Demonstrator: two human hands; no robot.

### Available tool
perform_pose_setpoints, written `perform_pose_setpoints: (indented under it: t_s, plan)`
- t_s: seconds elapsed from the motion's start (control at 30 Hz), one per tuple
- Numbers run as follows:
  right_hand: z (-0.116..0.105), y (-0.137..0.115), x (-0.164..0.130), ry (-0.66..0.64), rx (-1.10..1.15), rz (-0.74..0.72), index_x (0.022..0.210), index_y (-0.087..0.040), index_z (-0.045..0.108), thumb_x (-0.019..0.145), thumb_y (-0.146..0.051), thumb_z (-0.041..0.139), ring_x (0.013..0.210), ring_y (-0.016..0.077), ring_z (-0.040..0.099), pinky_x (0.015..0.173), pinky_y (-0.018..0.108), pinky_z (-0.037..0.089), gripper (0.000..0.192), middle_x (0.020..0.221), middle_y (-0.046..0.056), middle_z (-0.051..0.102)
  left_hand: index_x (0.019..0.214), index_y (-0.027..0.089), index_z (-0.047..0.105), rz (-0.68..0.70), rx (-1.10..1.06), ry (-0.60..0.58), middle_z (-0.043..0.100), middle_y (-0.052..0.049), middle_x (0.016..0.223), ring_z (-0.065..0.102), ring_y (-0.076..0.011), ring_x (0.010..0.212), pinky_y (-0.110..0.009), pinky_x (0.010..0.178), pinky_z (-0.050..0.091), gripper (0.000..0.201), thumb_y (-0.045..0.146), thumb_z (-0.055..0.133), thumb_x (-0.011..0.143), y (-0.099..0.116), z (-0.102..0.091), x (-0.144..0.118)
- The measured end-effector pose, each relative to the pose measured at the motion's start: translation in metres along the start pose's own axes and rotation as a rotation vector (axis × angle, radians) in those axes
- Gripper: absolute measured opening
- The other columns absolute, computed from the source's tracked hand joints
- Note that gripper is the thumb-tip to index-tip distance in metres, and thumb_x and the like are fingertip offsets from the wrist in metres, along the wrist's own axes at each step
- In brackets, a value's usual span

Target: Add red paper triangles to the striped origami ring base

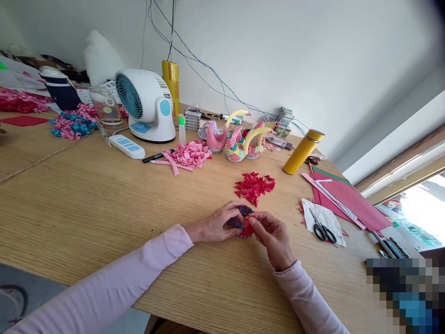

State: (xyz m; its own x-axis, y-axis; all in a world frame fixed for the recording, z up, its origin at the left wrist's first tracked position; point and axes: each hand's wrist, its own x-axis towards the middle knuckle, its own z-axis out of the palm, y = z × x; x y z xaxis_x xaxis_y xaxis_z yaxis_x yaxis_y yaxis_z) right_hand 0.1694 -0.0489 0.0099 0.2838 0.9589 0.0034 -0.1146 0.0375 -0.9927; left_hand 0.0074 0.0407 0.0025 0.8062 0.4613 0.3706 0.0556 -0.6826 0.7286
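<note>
My left hand point(217, 225) is closed around the left side of a ring of folded paper pieces point(246, 210), mostly dark teal with red on its right part. At that red part, my right hand point(276, 239) pinches a red folded paper piece with thumb and fingertips; my fingers hide some of it. The ring stays low over the wooden table point(194, 278); whether it touches the top I cannot tell. Just beyond lies a heap of red folded paper triangles point(255, 186).
Behind are pink paper strips point(191, 154), paper swans point(236, 144), a white fan point(149, 102) and a yellow flask point(301, 153). On the right lie scissors point(323, 230) on a white tissue, and red paper sheets point(347, 197). A remote-like white panel point(127, 146) sits left.
</note>
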Motion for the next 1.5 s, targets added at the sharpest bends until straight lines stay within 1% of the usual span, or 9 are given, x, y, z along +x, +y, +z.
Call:
perform_pose_setpoints:
  t_s: [0.17,0.3,0.4,0.63,0.87,1.1,1.23,1.5]
  plan:
    - [0.0,0.004,-0.002,-0.033,-0.082,-0.037,0.082,-0.013,0.068,0.068,-0.038,0.077,0.042,0.0053,0.049,0.035,0.013,0.036,0.03,0.058,0.0,0.065,0.086,0.017,0.059,0.015,-0.004,-0.004,0.049,-0.013,0.131,0.046,-0.0222,0.125,-0.035,0.104,0.039,0.006,0.017,0.063,0.081,-0.003,0.0,0.0]
    - [-0.001,0.006,-0.001,-0.03,-0.1,-0.02,0.083,-0.013,0.067,0.068,-0.042,0.076,0.044,0.0088,0.054,0.036,0.017,0.044,0.034,0.056,0.0,0.064,0.088,0.017,0.058,0.03,0.0,-0.002,0.048,-0.013,0.131,0.046,-0.0227,0.125,-0.036,0.103,0.039,0.007,0.016,0.062,0.081,-0.007,0.002,-0.001]
    - [-0.003,0.008,-0.001,-0.042,-0.096,0.002,0.084,-0.014,0.067,0.068,-0.043,0.076,0.047,0.0101,0.056,0.039,0.019,0.049,0.034,0.058,0.001,0.065,0.088,0.017,0.058,0.046,-0.004,-0.008,0.047,-0.012,0.132,0.045,-0.0225,0.125,-0.036,0.104,0.038,0.009,0.015,0.061,0.081,-0.009,0.003,-0.001]
    - [-0.006,0.012,0.0,-0.048,-0.098,-0.001,0.086,-0.016,0.066,0.071,-0.042,0.074,0.05,0.0105,0.06,0.044,0.02,0.054,0.032,0.061,0.001,0.066,0.089,0.017,0.057,0.055,-0.011,-0.019,0.045,-0.013,0.133,0.045,-0.0231,0.125,-0.035,0.103,0.038,0.011,0.015,0.062,0.08,-0.011,0.003,-0.001]
    - [-0.005,0.015,0.002,-0.019,-0.088,0.001,0.087,-0.015,0.066,0.069,-0.044,0.075,0.051,0.0107,0.061,0.045,0.021,0.055,0.035,0.061,0.002,0.067,0.088,0.017,0.056,0.063,0.0,-0.003,0.047,-0.012,0.13,0.046,-0.0224,0.123,-0.034,0.103,0.038,0.01,0.013,0.061,0.08,-0.012,0.004,-0.001]
    - [-0.004,0.009,0.014,0.005,-0.065,0.034,0.085,-0.015,0.066,0.065,-0.043,0.078,0.049,0.0096,0.061,0.045,0.019,0.054,0.037,0.059,0.0,0.066,0.086,0.017,0.057,0.041,0.035,0.064,0.051,-0.011,0.122,0.05,-0.0205,0.118,-0.032,0.099,0.042,0.01,0.01,0.058,0.079,-0.014,0.01,0.006]
    - [-0.008,0.005,0.021,-0.015,-0.075,0.061,0.084,-0.015,0.065,0.064,-0.043,0.079,0.049,0.0091,0.061,0.046,0.018,0.054,0.037,0.06,0.0,0.067,0.084,0.017,0.059,0.034,0.05,0.111,0.053,-0.01,0.118,0.05,-0.0204,0.118,-0.032,0.1,0.042,0.009,0.01,0.059,0.079,-0.016,0.012,0.01]
    - [-0.012,0.005,0.025,-0.058,-0.102,0.042,0.087,-0.016,0.065,0.067,-0.043,0.077,0.051,0.0091,0.062,0.051,0.019,0.053,0.035,0.063,0.0,0.068,0.085,0.018,0.059,0.021,0.052,0.113,0.052,-0.012,0.123,0.05,-0.0202,0.12,-0.033,0.1,0.042,0.011,0.009,0.058,0.079,-0.014,0.011,0.011]
